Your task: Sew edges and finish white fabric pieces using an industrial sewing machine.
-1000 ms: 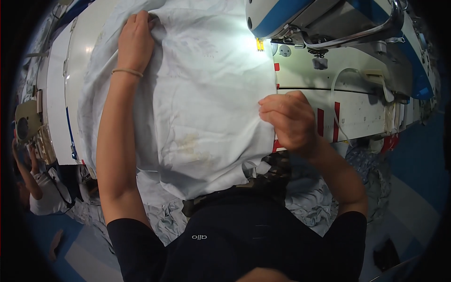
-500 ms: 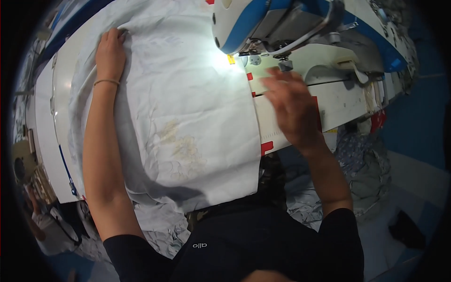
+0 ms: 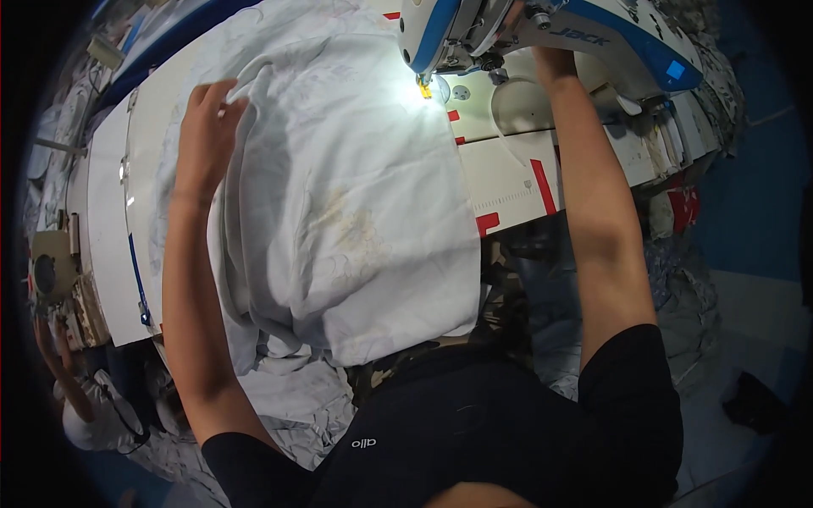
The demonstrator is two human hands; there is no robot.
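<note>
A white cloth [image 3: 398, 271] with a pale floral print lies over the sewing table and hangs down toward my lap. My left hand [image 3: 209, 127] is at its bunched left side, its fingers slightly curled and apart, right beside the folds. The cloth's right part reaches the lit needle area of a white and blue sewing machine [image 3: 440, 30]. My right forearm stretches forward past the machine's right side. The wrist of my right hand [image 3: 555, 66] shows below the machine arm, while the fingers are hidden behind it.
Red tape strips [image 3: 543, 186] and a printed scale mark the white table [image 3: 508, 182]. A light thread or strip curves over the machine bed. Crumpled fabric [image 3: 677, 296] is heaped below at the right. Another person [image 3: 93, 411] is at the lower left.
My right hand has moved forward from beside the needle area to behind the machine arm. My left hand has loosened its fingers, and the cloth's left side is more bunched.
</note>
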